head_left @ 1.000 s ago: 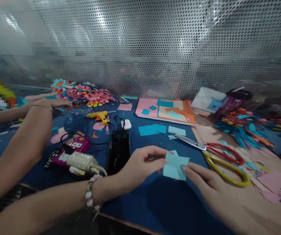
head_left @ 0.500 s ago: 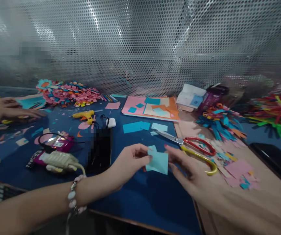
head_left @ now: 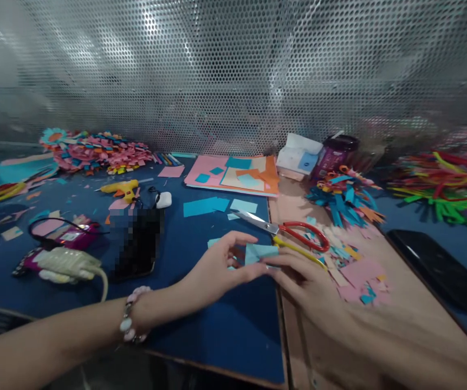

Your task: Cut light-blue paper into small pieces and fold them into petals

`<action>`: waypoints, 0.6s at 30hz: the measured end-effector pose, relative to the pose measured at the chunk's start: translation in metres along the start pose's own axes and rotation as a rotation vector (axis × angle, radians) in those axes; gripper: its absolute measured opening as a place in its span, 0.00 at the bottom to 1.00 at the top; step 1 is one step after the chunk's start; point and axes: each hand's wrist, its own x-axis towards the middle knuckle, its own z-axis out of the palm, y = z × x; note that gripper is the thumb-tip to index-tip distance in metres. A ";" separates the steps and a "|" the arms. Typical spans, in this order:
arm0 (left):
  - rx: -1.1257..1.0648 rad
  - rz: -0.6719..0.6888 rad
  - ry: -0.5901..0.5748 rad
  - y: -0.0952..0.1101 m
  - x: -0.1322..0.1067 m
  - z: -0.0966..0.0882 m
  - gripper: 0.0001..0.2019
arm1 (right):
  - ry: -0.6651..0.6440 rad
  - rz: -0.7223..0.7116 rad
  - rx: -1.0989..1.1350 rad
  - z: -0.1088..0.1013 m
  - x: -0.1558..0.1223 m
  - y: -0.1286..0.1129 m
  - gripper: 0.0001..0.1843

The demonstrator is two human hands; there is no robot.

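Between my hands is a small light blue paper piece point(head_left: 260, 252), tilted and raised a little above the blue table. My right hand point(head_left: 310, 276) pinches it at its right end with thumb and fingertips. My left hand point(head_left: 217, 268) curls round its left side, the thumb along the lower edge and the forefinger by the top. Behind my left fingers another light blue paper piece point(head_left: 213, 243) shows in part. Red-and-yellow-handled scissors point(head_left: 272, 228) lie just beyond my right hand, blades apart. Blue paper strips point(head_left: 205, 206) and a pale blue piece point(head_left: 244, 206) lie farther back.
At the left are a yellow glue gun point(head_left: 122, 189), a dark phone point(head_left: 140, 249) and a purple device with a cable point(head_left: 71, 235). Paper scraps point(head_left: 359, 271) and a black phone point(head_left: 436, 268) lie right. Stacked coloured sheets point(head_left: 201, 168) lie before the perforated metal panel point(head_left: 233, 70).
The view has shifted to the right. My right hand has closed on the paper, which now tilts flatter. One light blue piece has ended up behind my left hand. The other person's hands have left view.
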 end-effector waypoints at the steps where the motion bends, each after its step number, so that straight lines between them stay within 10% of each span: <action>1: 0.026 0.027 -0.017 -0.003 0.001 0.002 0.29 | 0.009 0.054 0.047 0.000 -0.001 0.000 0.05; 18: 0.216 0.130 0.085 -0.017 0.016 0.006 0.10 | 0.091 0.422 0.513 0.010 0.003 0.015 0.13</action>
